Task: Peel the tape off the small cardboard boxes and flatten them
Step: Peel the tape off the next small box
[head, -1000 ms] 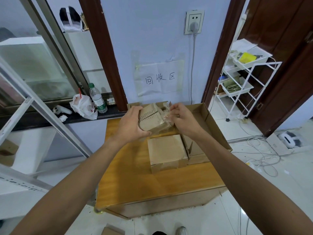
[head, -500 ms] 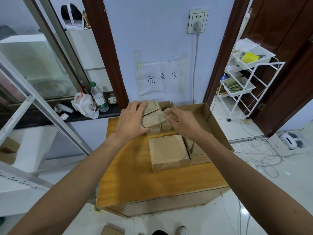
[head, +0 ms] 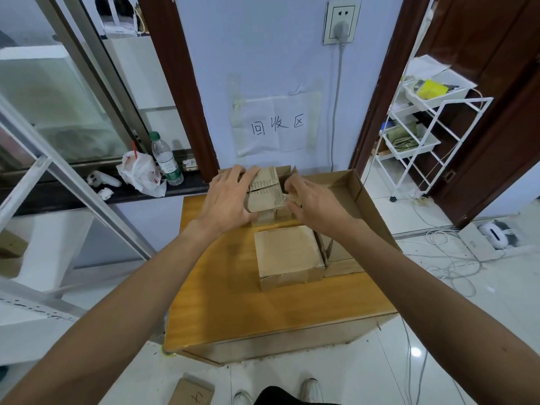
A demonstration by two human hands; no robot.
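My left hand [head: 230, 197] grips the box [head: 264, 191]; right hand [head: 312, 200] curls at its right edge, grasp unclear. Box has dropped from mid-air onto the rear stack [head: 267, 218]. Peeling judged unfinished.

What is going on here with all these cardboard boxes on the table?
A person stands at a wooden table, working on a small cardboard box at its far side. The left hand grips the box from its left, while the right hand pinches at its right edge, probably working at tape too small to make out. A second taped box sits closed nearer the person, not yet flattened, and a large open carton lies beside it on the right.
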